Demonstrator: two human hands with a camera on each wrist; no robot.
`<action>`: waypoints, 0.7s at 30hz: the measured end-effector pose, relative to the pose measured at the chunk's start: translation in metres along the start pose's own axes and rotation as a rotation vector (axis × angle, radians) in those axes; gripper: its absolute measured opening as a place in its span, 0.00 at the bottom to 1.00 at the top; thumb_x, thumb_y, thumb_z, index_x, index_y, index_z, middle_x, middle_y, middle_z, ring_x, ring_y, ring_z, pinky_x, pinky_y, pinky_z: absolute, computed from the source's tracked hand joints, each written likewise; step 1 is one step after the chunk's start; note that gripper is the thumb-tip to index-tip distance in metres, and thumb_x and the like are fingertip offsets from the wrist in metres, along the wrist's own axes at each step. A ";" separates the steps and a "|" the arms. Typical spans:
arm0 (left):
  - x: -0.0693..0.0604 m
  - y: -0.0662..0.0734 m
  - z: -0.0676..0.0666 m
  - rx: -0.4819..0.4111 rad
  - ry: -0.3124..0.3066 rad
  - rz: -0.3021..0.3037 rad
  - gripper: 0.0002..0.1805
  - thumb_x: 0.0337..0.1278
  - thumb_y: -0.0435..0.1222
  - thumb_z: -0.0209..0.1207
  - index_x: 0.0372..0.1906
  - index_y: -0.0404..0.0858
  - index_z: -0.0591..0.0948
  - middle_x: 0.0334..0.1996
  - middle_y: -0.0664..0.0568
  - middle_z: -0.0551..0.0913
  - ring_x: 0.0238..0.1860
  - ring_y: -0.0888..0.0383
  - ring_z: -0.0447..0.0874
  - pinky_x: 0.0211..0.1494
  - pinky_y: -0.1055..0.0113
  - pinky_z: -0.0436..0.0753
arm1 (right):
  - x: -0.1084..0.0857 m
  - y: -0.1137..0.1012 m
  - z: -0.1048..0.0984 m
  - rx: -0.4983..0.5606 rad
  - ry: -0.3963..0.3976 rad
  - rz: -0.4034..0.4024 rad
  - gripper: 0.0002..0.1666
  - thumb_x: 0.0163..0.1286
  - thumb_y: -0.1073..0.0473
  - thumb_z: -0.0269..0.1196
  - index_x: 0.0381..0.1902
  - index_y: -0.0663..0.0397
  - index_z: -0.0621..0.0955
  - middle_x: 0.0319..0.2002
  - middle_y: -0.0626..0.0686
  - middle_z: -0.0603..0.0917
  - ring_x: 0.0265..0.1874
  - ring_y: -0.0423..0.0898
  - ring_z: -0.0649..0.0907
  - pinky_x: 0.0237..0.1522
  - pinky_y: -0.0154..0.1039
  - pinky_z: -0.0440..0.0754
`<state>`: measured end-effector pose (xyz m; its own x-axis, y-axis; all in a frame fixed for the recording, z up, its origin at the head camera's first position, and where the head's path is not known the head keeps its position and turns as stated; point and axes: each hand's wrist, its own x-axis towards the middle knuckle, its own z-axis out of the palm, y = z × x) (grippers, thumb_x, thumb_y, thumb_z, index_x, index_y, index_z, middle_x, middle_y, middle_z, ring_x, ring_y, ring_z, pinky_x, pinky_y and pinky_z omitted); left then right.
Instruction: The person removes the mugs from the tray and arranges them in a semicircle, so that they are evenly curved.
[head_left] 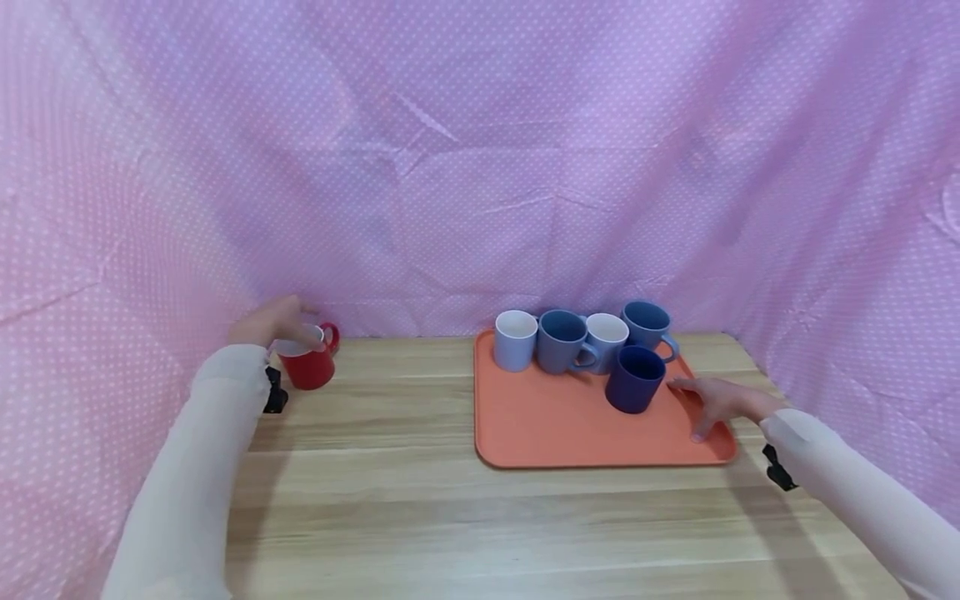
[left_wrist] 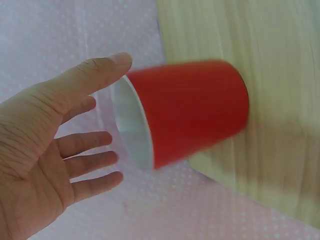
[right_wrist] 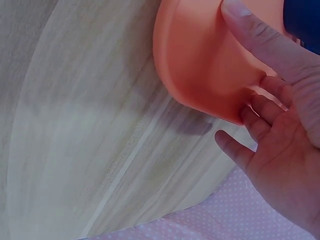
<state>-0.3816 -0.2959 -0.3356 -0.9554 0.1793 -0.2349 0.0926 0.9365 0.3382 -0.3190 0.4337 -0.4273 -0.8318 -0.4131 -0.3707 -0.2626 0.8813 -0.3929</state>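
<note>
A red mug (head_left: 310, 367) with a pale inside stands at the left back of the wooden table. My left hand (head_left: 281, 321) is over it, its thumb (left_wrist: 97, 72) at the rim and its other fingers stretched out apart from the wall. On the right, my right hand (head_left: 723, 402) rests at the right edge of an orange tray (head_left: 540, 429). Its thumb (right_wrist: 250, 25) touches the tray's surface, and several fingers lie against the rim. Close to this hand, a navy mug (head_left: 634, 383) stands on the tray.
Along the tray's back stand a white mug (head_left: 515, 346), a grey-blue mug (head_left: 558, 346), a second white mug (head_left: 606, 346) and another grey-blue mug (head_left: 645, 323). A pink dotted cloth (head_left: 450, 208) hangs behind and beside the wooden table (head_left: 390, 483).
</note>
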 end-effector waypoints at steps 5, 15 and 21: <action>0.010 0.038 0.002 0.085 0.041 0.090 0.44 0.51 0.46 0.73 0.72 0.34 0.71 0.69 0.30 0.71 0.61 0.31 0.76 0.66 0.34 0.74 | 0.000 0.001 -0.001 -0.005 0.002 -0.011 0.62 0.45 0.56 0.83 0.71 0.78 0.64 0.69 0.79 0.66 0.67 0.78 0.66 0.65 0.72 0.67; 0.033 0.144 0.029 0.065 -0.002 0.392 0.47 0.47 0.44 0.76 0.74 0.37 0.71 0.69 0.35 0.74 0.69 0.37 0.73 0.72 0.42 0.71 | -0.003 -0.005 -0.002 -0.033 0.023 -0.029 0.61 0.44 0.58 0.83 0.70 0.79 0.65 0.67 0.80 0.67 0.66 0.78 0.67 0.64 0.71 0.69; 0.052 0.200 0.042 0.012 -0.126 0.466 0.48 0.47 0.43 0.77 0.75 0.39 0.69 0.72 0.36 0.71 0.74 0.39 0.69 0.75 0.46 0.70 | -0.004 -0.006 -0.002 -0.015 0.017 0.000 0.62 0.44 0.57 0.84 0.71 0.78 0.64 0.68 0.80 0.66 0.67 0.79 0.66 0.66 0.73 0.66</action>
<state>-0.4006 -0.0863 -0.3182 -0.7700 0.6151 -0.1699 0.5065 0.7510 0.4236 -0.3151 0.4302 -0.4218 -0.8403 -0.4088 -0.3560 -0.2696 0.8849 -0.3799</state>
